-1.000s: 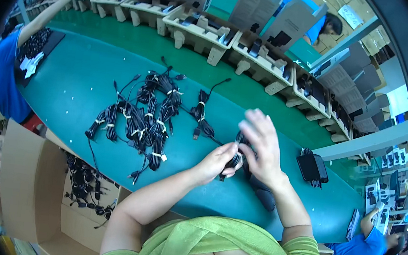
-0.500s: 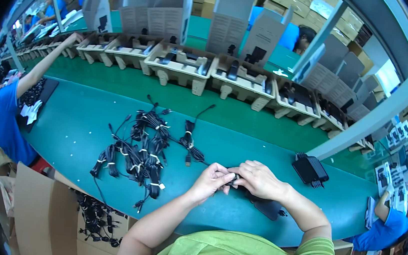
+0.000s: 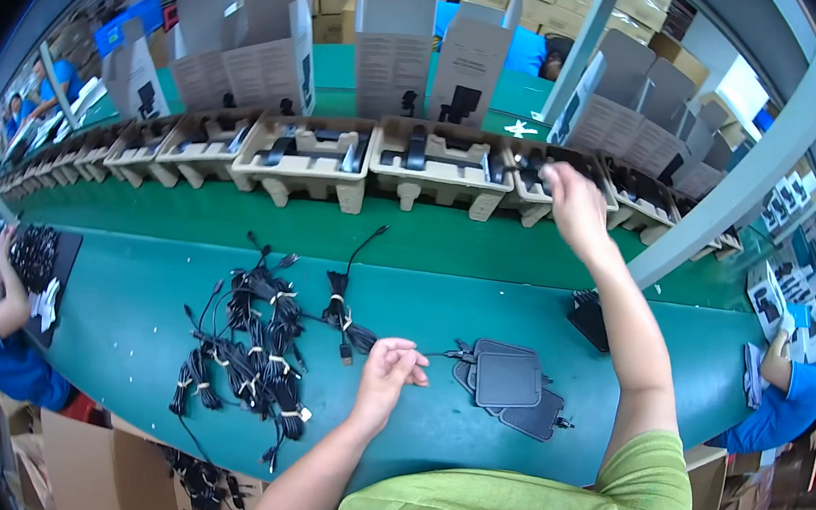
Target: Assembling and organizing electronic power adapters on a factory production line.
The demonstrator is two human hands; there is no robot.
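Note:
My left hand (image 3: 389,379) is low over the green table, palm turned inward, its fingers loosely bent and apart. A thin black cable passes at its fingers toward a stack of flat dark square pads (image 3: 507,377); whether the hand touches it I cannot tell. Just left of the hand lies a tied black cable bundle (image 3: 344,326) with a loose end stretching up. My right hand (image 3: 577,206) reaches far over a moulded brown tray (image 3: 531,207) in the back row. Its fingertips are blurred at the tray, so any hold is hidden.
A heap of tied black cables (image 3: 258,334) covers the left of the table. Black adapter-like pieces (image 3: 590,321) lie beneath my right forearm. A slanting grey post (image 3: 738,182) rises at the right. Open grey boxes (image 3: 389,67) stand behind the trays. Co-workers sit at both sides.
My right hand has left my left hand and stretched up to the trays. My left hand has moved slightly left and loosened. The pads stand uncovered, and the view has shifted.

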